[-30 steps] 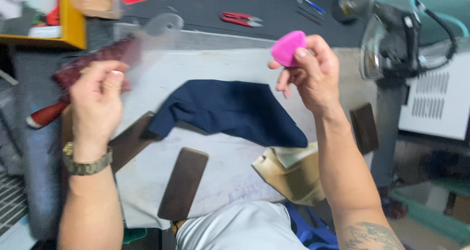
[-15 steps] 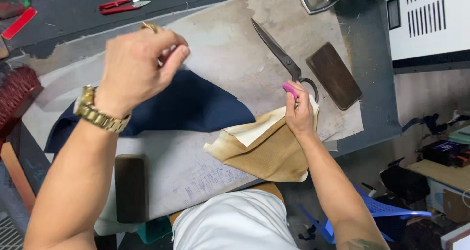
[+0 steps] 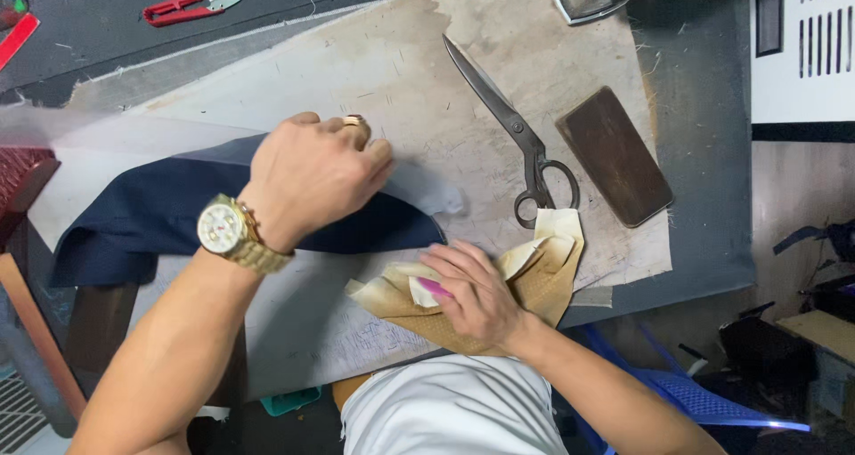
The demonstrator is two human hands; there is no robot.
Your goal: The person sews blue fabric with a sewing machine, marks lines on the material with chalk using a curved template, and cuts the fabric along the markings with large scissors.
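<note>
Navy cloth (image 3: 160, 219), dark, creased, flat on worktop (image 3: 374, 72); left hand (image 3: 312, 174) fingers curled, pinning it; right hand (image 3: 472, 290) fingers holding pink chalk (image 3: 434, 287) on tan fabric (image 3: 534, 277)

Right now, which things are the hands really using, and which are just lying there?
In use: navy cloth under the left hand; tan cloth and pink chalk under the right hand.
Lying about: big scissors, red snips, dark block.
</note>
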